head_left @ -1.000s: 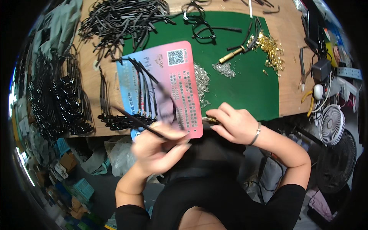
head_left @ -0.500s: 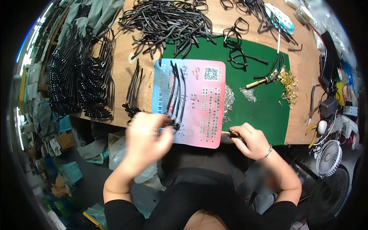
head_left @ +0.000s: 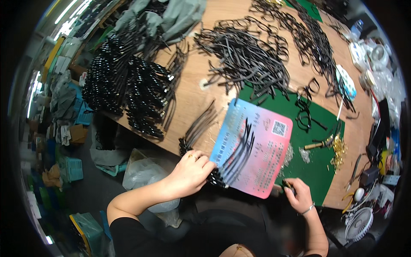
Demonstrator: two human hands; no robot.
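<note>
My left hand (head_left: 192, 172) reaches the table's front edge, fingers bent and drawn together. Its fingertips lie against dark eyeglass frames (head_left: 219, 176) whose long black temples (head_left: 242, 150) run up over a blue-and-pink printed mat (head_left: 274, 145). What those fingers hold, if anything, is hidden. Just beyond the hand, another small row of black frames (head_left: 184, 145) rests on bare wood. To the mat's right, my right hand (head_left: 301, 196) is closed around a small dark object (head_left: 287, 184); its kind cannot be made out.
A brass-handled tool (head_left: 314, 145) lies on the green mat (head_left: 319, 171) beside gold-coloured small parts (head_left: 339, 152) and silver ones (head_left: 305, 155). Heaped black temples (head_left: 248, 60) and stacked glossy frames (head_left: 145, 94) cover the table's far and left areas. A white fan (head_left: 358, 223) stands at right.
The view has swung left, so the table appears turned and shifted right. My left hand, blurred before, is now sharp and still beside the frames on the mat. My right hand keeps its hold.
</note>
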